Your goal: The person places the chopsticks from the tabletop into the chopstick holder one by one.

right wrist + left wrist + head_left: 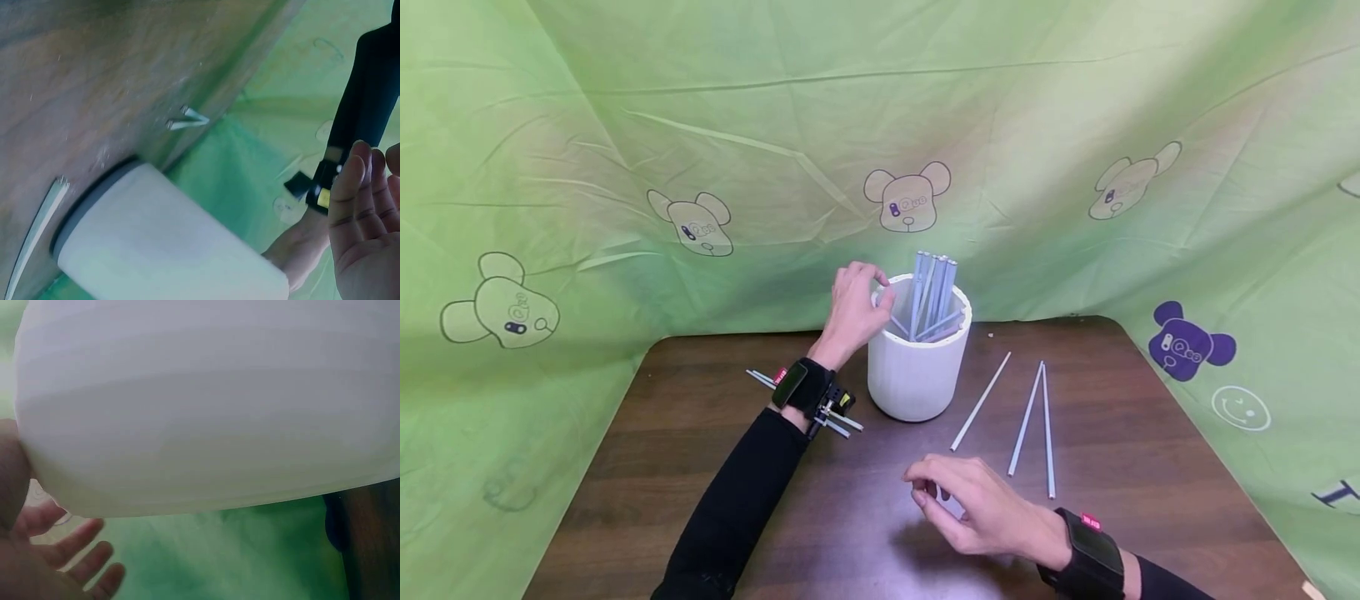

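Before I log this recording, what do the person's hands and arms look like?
The left hand and right hand are ungloved. Black sleeves cover both forearms; each wrist wears a black strap with a small red tag. The left strap also carries a small device with a yellow patch.

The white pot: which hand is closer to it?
Left. The left hand is at the top of the white pot; the right hand is apart, nearer the camera.
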`<state>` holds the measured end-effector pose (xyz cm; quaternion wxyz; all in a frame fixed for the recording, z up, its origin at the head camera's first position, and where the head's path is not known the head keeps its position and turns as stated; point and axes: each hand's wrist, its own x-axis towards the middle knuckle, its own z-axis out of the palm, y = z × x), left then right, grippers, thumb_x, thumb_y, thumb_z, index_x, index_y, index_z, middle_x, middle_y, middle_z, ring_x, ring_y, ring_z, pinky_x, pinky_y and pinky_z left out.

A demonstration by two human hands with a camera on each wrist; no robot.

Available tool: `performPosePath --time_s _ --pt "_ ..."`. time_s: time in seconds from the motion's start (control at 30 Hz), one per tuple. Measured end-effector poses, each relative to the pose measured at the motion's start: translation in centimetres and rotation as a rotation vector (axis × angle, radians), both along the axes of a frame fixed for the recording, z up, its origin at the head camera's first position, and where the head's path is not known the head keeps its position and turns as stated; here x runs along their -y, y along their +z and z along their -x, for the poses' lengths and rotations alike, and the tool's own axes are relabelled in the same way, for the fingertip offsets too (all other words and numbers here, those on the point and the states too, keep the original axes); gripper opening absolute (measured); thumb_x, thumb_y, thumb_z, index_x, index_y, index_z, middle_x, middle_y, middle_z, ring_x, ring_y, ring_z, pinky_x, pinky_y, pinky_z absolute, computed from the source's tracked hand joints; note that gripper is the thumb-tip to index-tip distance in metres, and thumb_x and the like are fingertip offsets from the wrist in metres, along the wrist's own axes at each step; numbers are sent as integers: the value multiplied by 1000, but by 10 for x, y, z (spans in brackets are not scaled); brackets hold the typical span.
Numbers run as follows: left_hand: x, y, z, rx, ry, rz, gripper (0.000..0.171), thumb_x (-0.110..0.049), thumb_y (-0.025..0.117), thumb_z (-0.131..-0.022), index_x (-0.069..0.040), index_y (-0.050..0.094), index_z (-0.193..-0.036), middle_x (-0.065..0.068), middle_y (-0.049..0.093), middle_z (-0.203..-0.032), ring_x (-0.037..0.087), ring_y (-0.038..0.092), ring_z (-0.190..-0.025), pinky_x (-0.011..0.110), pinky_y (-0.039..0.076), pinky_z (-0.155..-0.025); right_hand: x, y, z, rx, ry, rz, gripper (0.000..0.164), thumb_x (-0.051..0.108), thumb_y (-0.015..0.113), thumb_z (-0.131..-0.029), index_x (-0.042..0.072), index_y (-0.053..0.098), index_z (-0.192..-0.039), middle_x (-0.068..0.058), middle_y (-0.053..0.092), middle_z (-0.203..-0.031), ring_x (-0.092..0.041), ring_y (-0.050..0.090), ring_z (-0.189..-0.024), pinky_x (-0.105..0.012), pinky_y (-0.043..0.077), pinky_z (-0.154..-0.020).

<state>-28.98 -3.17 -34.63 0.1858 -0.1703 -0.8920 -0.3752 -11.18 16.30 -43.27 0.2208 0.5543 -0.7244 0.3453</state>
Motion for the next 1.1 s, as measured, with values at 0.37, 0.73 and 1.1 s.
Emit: performPosePath --time_s 0.37,0.73,1.1 --pt "-3 -16 -49 -503 -132 -122 10 -13 64 -92 -3 64 -92 13 69 -88 29 61 -84 36 49 -79 -33 -4 40 59 -220 -145 19 6 69 -89 16 66 -105 10 65 -91 2 62 -82 -12 53 -74" --pt "-22 -51 -116 -611 -393 50 16 -11 68 -89 -15 59 -77 -9 56 -62 1 48 -52 7 36 -53 -60 -43 77 -114 -432 -540 26 -1 74 -76 15 71 -96 6 62 -88 -13 55 -81 -29 53 -67" --pt "-32 -92 -173 -525 -563 214 22 -21 71 -90 -23 56 -74 -15 48 -59 -9 39 -55 4 24 -56 -54 -55 85 -592 -437 -838 5 19 62 -84 20 65 -87 5 63 -86 -15 55 -84 -28 41 -67"
